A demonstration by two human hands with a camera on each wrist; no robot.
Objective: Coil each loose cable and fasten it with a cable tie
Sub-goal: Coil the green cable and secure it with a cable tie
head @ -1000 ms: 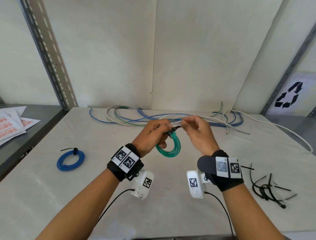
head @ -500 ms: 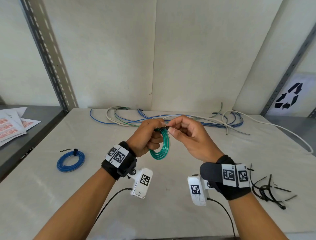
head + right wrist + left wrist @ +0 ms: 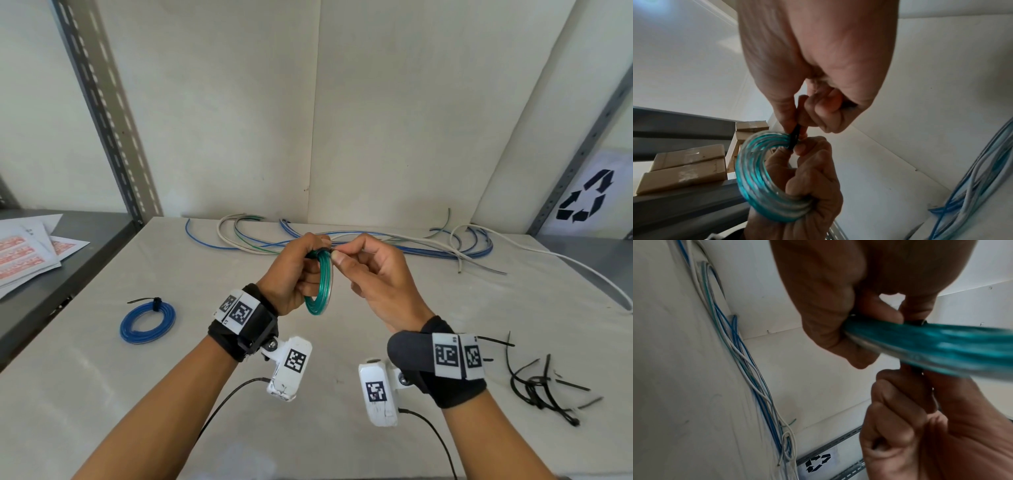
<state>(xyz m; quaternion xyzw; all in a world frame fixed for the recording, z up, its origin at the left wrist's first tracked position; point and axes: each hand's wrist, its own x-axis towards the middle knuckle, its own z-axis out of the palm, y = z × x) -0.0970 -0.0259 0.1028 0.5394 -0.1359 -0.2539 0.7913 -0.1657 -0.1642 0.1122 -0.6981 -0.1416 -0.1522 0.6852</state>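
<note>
the green cable coil [image 3: 320, 284] is held above the table [image 3: 411, 308], gripped by the curled fingers of the left hand [image 3: 294, 274]. a black cable tie [image 3: 794, 136] at the coil's top is pinched by the right hand [image 3: 376, 277].

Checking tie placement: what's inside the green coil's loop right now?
The left hand has its fingers through the green coil, gripping it. At the top, the right hand pinches a black cable tie against the coil. The tie's head is covered by fingertips.
</note>
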